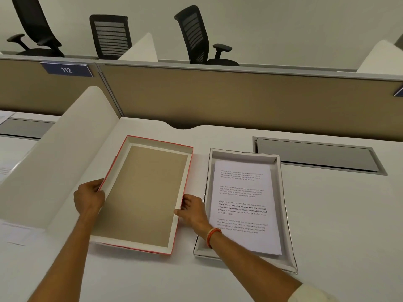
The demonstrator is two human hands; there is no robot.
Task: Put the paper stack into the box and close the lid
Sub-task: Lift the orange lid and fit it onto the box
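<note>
A red-edged lid (141,192) lies upside down on the white desk, showing its brown inside. My left hand (89,198) grips its left wall and my right hand (192,210) grips its right wall. To the right sits the open white box (283,214), with the printed paper stack (244,205) lying flat inside it. My right forearm crosses the box's near left corner.
A curved white divider (65,162) rises at the left of the lid. A grey cable hatch (316,155) is set into the desk at the back right. A tan partition (218,99) runs along the back, with black office chairs behind it.
</note>
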